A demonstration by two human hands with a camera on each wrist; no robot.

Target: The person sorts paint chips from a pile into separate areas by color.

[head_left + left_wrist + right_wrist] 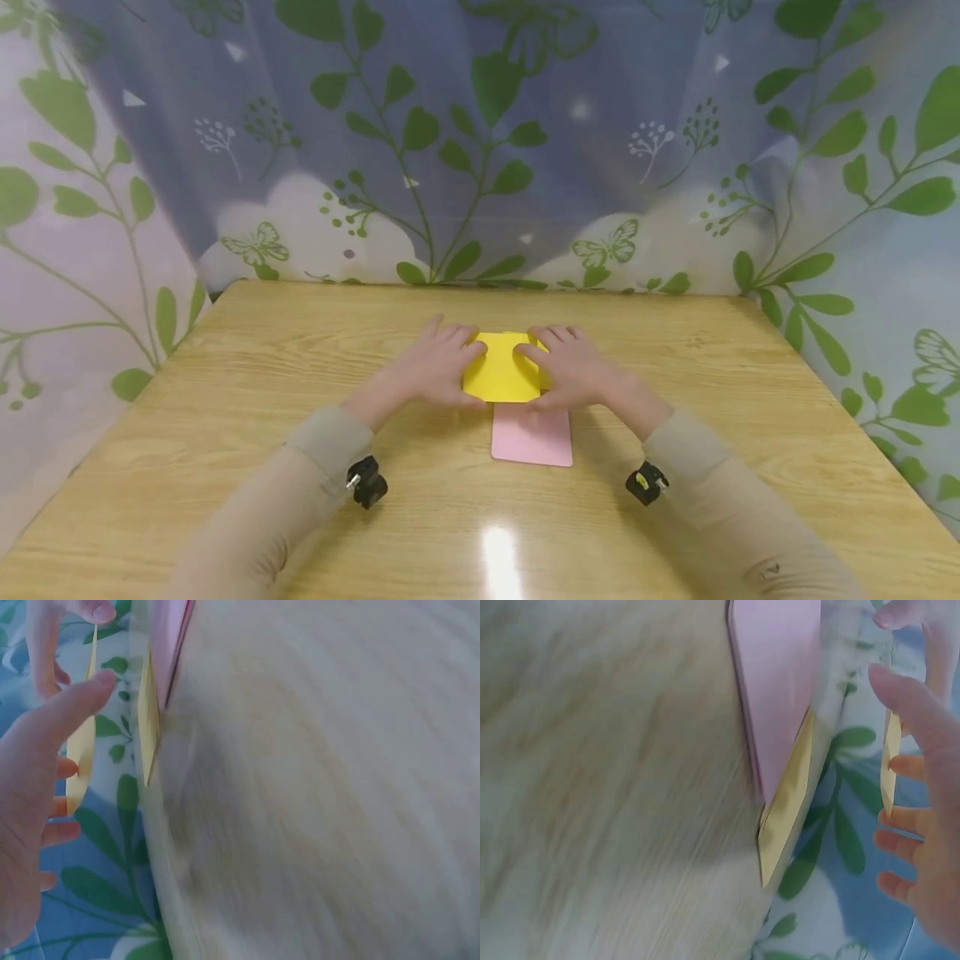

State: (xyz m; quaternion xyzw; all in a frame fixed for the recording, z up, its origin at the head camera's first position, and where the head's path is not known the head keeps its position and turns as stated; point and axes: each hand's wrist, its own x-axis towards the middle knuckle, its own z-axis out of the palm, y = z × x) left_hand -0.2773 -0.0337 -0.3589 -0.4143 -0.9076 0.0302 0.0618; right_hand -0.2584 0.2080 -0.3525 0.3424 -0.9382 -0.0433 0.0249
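Up off the table, a yellow paper sheet (501,368) spans the space between both hands, its face slightly bowed. My left hand (437,367) pinches its left side, the thumb in front and fingers behind. On the opposite side my right hand (572,367) holds it with thumb and fingers in the same manner. From the side, the raised sheet (889,761) looks thin against the fingers. Below it lies a pink rounded-corner pad (532,437), partly covered by the sheet in the head view. More yellow paper (148,720) lies flat on the table beside the pink pad.
The wooden table (300,517) ends at a patterned curtain (465,167) behind and along both sides. Small black wrist cameras (367,482) sit on the sleeves. A bright light reflection shows near the front.
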